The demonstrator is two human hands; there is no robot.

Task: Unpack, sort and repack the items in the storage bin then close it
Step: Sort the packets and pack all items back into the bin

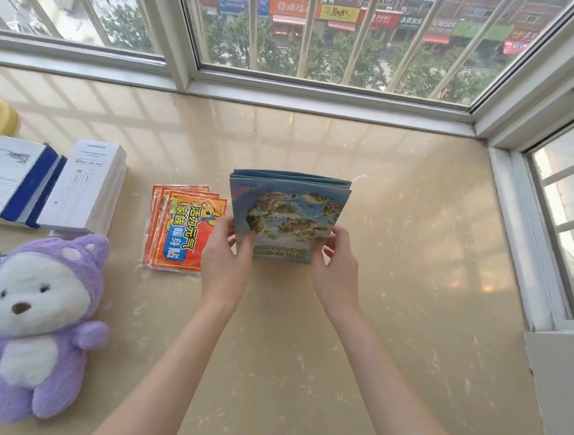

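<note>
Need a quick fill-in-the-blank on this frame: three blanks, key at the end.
1. The left hand and right hand both grip the folded map, whose cover is mostly ___.
2. The red packets lie to the map's ___.
3. The plush toy has a hood coloured ___.
Missing: blue; left; purple.

Beige ledge: plush toy, packets, white boxes.

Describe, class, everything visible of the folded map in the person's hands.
The folded map is blue paper, its cover showing an illustrated landscape with text below. Folded layers show at its far edge. The left hand and right hand pinch its near corners, holding it over the beige sill, right of the red packets.
</note>
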